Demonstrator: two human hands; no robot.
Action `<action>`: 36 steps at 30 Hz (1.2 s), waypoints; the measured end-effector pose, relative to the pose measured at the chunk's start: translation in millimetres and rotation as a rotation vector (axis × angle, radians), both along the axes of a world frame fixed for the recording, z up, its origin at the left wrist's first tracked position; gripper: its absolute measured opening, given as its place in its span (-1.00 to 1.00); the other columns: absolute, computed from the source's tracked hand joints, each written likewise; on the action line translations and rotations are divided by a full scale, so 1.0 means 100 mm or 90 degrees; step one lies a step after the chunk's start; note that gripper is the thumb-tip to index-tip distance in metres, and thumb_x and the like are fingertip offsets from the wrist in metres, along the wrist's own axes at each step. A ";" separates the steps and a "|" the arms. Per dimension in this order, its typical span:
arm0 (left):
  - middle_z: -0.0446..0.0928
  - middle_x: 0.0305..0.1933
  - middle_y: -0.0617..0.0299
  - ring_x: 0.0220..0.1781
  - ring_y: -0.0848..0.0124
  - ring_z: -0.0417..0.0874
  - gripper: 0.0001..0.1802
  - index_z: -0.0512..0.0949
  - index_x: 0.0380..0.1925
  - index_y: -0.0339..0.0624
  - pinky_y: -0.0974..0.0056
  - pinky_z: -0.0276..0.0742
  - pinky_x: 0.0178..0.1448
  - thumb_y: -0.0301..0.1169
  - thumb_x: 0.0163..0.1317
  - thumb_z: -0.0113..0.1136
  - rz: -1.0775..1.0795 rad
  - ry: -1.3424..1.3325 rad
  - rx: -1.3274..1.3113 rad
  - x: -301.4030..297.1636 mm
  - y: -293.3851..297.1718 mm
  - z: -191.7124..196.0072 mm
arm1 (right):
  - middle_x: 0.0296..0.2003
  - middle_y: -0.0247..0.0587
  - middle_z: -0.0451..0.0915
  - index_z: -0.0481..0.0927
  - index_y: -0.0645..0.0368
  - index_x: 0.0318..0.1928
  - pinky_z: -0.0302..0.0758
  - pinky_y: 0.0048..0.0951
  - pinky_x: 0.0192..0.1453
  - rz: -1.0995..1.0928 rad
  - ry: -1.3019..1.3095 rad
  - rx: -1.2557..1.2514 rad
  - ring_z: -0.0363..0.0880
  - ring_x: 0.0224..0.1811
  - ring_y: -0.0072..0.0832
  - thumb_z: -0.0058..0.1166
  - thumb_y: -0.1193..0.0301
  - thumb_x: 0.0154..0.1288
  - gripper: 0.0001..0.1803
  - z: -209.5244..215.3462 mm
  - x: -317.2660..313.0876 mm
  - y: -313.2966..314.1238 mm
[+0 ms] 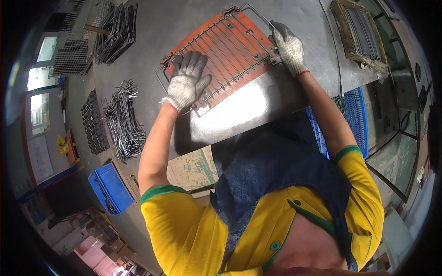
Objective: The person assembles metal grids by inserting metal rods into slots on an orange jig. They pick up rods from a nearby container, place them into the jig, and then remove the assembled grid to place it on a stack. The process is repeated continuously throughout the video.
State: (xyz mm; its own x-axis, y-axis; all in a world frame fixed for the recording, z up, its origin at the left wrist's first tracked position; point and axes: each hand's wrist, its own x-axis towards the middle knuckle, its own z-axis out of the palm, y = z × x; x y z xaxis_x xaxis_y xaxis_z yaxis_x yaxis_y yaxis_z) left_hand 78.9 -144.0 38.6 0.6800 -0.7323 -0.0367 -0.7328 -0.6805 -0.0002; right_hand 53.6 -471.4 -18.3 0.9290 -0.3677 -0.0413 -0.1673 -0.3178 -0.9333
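An orange metal jig plate (239, 34) lies on the grey steel workbench (184, 23). A wire grid rack (225, 50) rests on top of the plate. My left hand (186, 80), in a grey knitted glove, lies flat with spread fingers on the rack's near-left corner. My right hand (287, 46), also gloved, grips the rack's wire frame at the right edge. Both forearms reach up from my yellow shirt and dark apron.
A heap of bent wire parts (122, 122) lies at the bench's left, beside stacked wire racks (115, 32) and dark cylinders (93, 124). A tray of rods (361, 32) sits far right. Blue crates stand below, one at the left (110, 186) and one at the right (357, 117).
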 end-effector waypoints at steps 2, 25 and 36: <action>0.17 0.44 -0.10 0.52 -0.02 0.10 -0.31 0.20 0.38 -0.17 -0.16 -0.15 0.56 -0.01 0.37 -0.07 0.010 -0.012 0.002 -0.07 0.15 0.01 | 0.02 -0.32 0.64 0.47 0.01 0.26 0.63 -0.51 -0.23 -0.003 -0.009 0.016 0.70 -0.08 -0.52 -0.09 0.25 0.50 -0.60 0.01 0.01 0.01; 0.34 0.31 0.02 0.42 -0.01 0.22 -0.30 0.40 0.23 -0.10 -0.23 -0.09 0.51 0.12 0.23 0.06 0.112 -0.254 0.030 -0.12 0.00 0.07 | 0.14 -0.20 0.52 0.52 0.13 0.10 0.63 -0.25 -0.27 0.058 -0.290 -0.490 0.67 -0.25 -0.23 0.08 0.45 0.21 -0.60 -0.36 -0.49 -0.13; 0.68 -0.13 0.02 0.00 0.04 0.67 -0.58 0.61 -0.14 -0.20 0.02 0.53 0.12 -0.09 0.24 0.06 0.476 0.013 -0.158 0.99 -0.07 -0.30 | 0.00 -0.12 0.58 0.46 0.15 0.19 0.58 -0.32 -0.22 0.099 -0.196 -0.309 0.65 -0.30 -0.29 -0.04 0.41 0.37 -0.60 -0.17 -0.73 -0.12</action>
State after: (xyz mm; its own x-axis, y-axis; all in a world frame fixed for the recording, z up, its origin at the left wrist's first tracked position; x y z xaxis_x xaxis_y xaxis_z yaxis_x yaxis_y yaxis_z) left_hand 178.1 -151.1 8.5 0.9963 -0.0696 0.0499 -0.0791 -0.9711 0.2253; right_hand -19.3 -483.1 -35.2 0.9163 -0.1354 0.3770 0.1707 -0.7194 -0.6733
